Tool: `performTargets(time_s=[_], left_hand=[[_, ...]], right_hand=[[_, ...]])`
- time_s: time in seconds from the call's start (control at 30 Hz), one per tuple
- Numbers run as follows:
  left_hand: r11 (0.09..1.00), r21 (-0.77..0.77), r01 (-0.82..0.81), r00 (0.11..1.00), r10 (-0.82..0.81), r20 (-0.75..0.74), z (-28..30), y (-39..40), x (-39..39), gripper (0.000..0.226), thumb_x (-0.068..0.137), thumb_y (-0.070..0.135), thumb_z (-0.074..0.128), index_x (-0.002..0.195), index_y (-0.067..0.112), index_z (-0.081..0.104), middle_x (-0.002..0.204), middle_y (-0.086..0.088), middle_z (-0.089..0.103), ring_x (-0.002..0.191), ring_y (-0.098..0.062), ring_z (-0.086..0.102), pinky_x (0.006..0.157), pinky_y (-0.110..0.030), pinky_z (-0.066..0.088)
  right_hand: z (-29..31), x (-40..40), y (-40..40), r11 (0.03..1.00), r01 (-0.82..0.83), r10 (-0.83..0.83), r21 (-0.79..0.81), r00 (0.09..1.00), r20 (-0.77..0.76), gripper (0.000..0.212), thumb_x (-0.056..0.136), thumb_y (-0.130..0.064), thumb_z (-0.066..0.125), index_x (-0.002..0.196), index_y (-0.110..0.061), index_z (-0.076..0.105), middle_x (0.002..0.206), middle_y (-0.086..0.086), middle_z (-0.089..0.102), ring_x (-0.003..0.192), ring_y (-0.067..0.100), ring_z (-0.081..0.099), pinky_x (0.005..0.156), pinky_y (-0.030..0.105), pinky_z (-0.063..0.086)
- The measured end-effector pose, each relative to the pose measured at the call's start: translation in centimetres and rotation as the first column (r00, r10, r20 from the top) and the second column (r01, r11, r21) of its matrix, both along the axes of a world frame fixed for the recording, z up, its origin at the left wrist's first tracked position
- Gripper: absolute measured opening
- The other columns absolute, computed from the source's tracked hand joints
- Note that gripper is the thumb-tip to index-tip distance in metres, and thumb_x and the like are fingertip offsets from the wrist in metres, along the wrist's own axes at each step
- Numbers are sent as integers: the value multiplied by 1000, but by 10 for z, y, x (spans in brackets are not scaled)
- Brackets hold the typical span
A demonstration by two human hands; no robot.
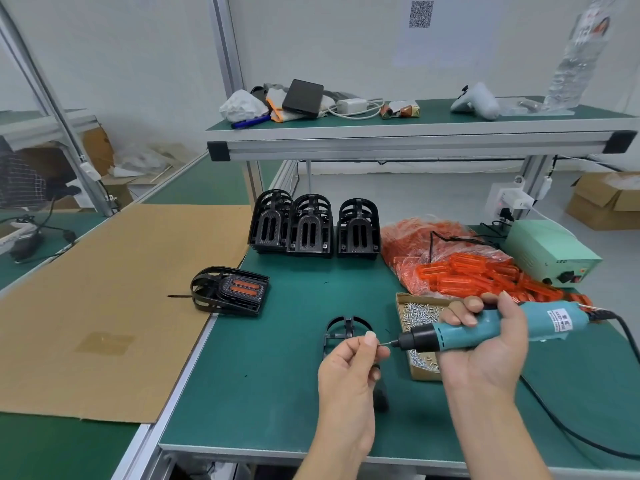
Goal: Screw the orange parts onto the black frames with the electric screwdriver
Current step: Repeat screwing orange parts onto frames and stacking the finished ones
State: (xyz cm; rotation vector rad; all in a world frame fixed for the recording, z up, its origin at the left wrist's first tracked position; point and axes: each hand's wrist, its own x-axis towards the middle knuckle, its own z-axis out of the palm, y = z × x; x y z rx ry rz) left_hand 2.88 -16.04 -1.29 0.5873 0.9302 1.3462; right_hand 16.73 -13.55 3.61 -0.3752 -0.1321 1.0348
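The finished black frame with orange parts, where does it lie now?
In the head view, the finished black frame with orange inserts lies left of centre on the green mat, at the brown cardboard sheet's edge.

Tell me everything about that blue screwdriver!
The screwdriver has a teal plastic-looking body with slots, a white label and a black nose ending in a thin metal bit. A black cord leaves its back end. It lies nearly level above the screw box, bit pointing left. The right hand grips its body; the left hand's fingers pinch at the bit's tip, probably placing a screw.
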Motion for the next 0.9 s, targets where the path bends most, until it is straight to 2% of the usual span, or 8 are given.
performTargets(time_s=[0.23,0.33,0.43,0.57,0.67,0.73,0.83,0.9], left_hand=[[990,-83,-112,975,126,183,-7,-7,5,15,78,22,77,81,8,74,81,-13,71,71,-12,61,61,-22,40],[993,-64,-103,991,108,81,-15,-7,-3,19,78,28,77,77,10,72,79,-14,72,66,-10,60,59,-23,39],[999,19,-46,978,49,-204,-22,-5,-17,25,90,34,74,81,11,73,82,-10,77,64,-13,54,59,-25,41],[965,208,162,816,-13,-578,-19,6,-55,21,91,44,72,86,25,79,85,-2,79,74,-14,67,75,-29,54],[904,264,336,600,10,-800,-21,19,-84,20,83,54,69,91,39,78,93,10,74,85,-7,65,83,-22,48],[851,343,398,450,144,-881,-24,30,-94,7,87,42,74,91,37,77,93,17,69,97,-8,63,86,-16,44],[769,393,504,225,323,-919,-34,44,-92,4,87,29,80,88,31,77,85,23,68,99,-8,56,88,-32,44],[777,386,496,131,373,-919,-42,48,-83,4,85,32,80,89,31,78,84,22,68,99,-9,52,85,-34,39]], right_hand=[[-2,-16,0,999,25,-23,-21,997,75,22,96,-26,59,75,-20,58,69,-2,52,54,11,43,55,23,42],[-3,-24,1,1000,8,-6,-16,991,134,22,97,-26,57,75,-19,58,67,0,51,53,12,43,55,24,41],[1,-30,5,1000,-20,23,-18,984,176,19,96,-24,59,79,-17,55,66,1,52,53,12,43,54,23,39],[8,-40,14,996,-51,67,-74,969,236,19,98,-18,61,80,-15,56,64,2,55,50,12,44,52,23,39],[11,-48,24,993,-61,87,-100,955,284,18,97,-13,64,81,-12,56,65,5,57,47,12,46,48,23,40],[10,-54,29,992,-63,98,-112,937,335,16,93,-12,68,84,-10,55,65,8,58,47,14,46,47,25,40],[2,-63,36,991,-38,96,-127,861,499,14,85,-17,73,81,-15,59,63,11,59,45,18,45,47,27,41],[-5,-68,39,994,-18,81,-105,761,643,19,85,-20,72,69,-26,64,63,11,61,46,20,46,47,29,42]])
